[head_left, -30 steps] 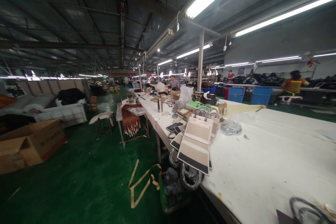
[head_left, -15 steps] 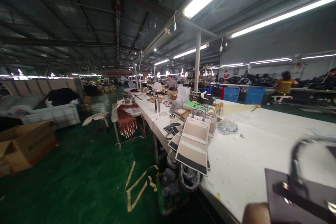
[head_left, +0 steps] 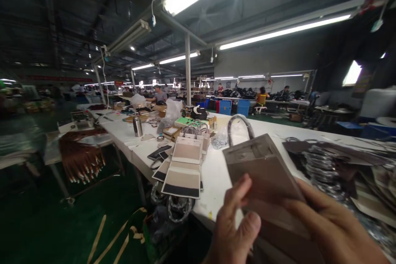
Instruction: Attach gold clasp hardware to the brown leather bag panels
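My right hand (head_left: 331, 214) grips a brown bag panel (head_left: 266, 173) by its right edge, thumb on the near face. The panel is tilted above the table, and a plastic-wrapped handle (head_left: 238, 119) arches from its top edge. At its lower left is my left hand (head_left: 233, 222), thumb and fingers apart, the fingertips in front of the near face. I cannot tell whether they press on it. To the left, a stack of similar beige-and-black panels (head_left: 182, 173) with wrapped handles lies at the table edge.
Wrapped handles (head_left: 320, 165) and dark pieces are piled on the right of the white table (head_left: 213, 189). Farther back are a steel bottle (head_left: 137, 126), a clear plastic bag (head_left: 171, 113) and a green device (head_left: 187, 121). Brown straps (head_left: 82, 154) hang from a side table. People work in the background.
My view has turned to the right. The bag panel has come from the lower right edge toward the middle, its near face now plain brown, and both my hands are in view.
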Demonstrator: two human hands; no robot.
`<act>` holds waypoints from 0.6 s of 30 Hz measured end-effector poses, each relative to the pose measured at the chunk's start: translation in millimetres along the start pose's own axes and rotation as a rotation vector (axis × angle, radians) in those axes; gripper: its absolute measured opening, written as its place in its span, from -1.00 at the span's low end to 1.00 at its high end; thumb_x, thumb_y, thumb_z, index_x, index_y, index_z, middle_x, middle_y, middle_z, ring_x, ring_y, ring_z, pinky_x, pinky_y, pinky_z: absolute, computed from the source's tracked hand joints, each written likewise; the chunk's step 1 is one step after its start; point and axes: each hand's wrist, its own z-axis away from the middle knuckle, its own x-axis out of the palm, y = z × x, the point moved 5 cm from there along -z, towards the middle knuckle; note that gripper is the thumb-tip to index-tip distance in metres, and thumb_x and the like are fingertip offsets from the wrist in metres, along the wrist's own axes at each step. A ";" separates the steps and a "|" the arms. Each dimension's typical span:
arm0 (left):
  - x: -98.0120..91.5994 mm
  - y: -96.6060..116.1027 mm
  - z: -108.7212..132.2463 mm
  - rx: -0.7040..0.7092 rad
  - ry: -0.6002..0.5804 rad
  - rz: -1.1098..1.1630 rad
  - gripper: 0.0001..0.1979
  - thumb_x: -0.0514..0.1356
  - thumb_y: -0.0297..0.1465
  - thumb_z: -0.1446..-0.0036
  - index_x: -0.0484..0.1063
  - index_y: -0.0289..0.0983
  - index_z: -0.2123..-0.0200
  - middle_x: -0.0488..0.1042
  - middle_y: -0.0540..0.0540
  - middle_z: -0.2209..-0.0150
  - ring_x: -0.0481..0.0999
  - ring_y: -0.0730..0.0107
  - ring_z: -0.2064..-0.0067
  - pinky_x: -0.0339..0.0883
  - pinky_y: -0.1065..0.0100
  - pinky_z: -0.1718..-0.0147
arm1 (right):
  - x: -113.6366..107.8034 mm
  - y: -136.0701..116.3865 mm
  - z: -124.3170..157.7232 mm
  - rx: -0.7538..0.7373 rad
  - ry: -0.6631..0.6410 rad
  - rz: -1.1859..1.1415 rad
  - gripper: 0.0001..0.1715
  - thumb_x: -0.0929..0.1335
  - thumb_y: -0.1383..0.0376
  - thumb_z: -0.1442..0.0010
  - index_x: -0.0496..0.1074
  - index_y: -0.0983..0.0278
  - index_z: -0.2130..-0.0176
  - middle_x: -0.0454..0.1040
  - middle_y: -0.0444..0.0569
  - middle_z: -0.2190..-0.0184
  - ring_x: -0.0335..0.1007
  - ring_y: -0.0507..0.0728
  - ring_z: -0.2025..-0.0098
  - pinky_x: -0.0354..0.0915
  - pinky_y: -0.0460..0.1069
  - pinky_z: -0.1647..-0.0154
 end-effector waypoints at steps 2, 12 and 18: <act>-29.8 -4.9 -7.2 0.020 0.254 -0.128 -0.17 0.34 0.03 -0.09 0.30 -0.16 -0.35 0.24 -0.26 -0.39 0.24 -0.17 -0.37 0.13 -0.04 -0.34 | 3.4 -5.5 -15.1 0.155 -0.032 -0.172 -0.10 0.44 -0.02 -0.03 0.42 0.16 -0.31 0.67 0.09 0.07 0.64 0.49 0.15 0.59 0.21 0.25; -106.9 18.1 -55.9 -0.212 0.151 -0.034 -0.41 0.37 -0.11 -0.12 0.47 -0.32 -0.13 0.67 -0.24 0.08 0.67 -0.01 0.10 0.56 0.10 0.11 | 64.1 34.4 -56.2 0.169 -0.123 -0.583 -0.16 0.45 -0.06 -0.18 0.35 0.17 -0.33 0.63 0.11 -0.01 0.62 0.36 0.05 0.52 0.21 0.02; -192.2 44.2 -169.9 -0.214 0.213 -0.494 -0.40 0.14 -0.21 -0.30 0.26 -0.45 -0.28 0.64 0.06 0.28 0.64 0.40 0.32 0.47 0.19 0.20 | 17.5 113.8 -36.2 0.055 -0.009 -0.108 -0.50 0.45 -0.06 -0.20 0.63 0.22 0.04 0.63 0.07 0.02 0.51 0.34 -0.10 0.36 0.18 -0.21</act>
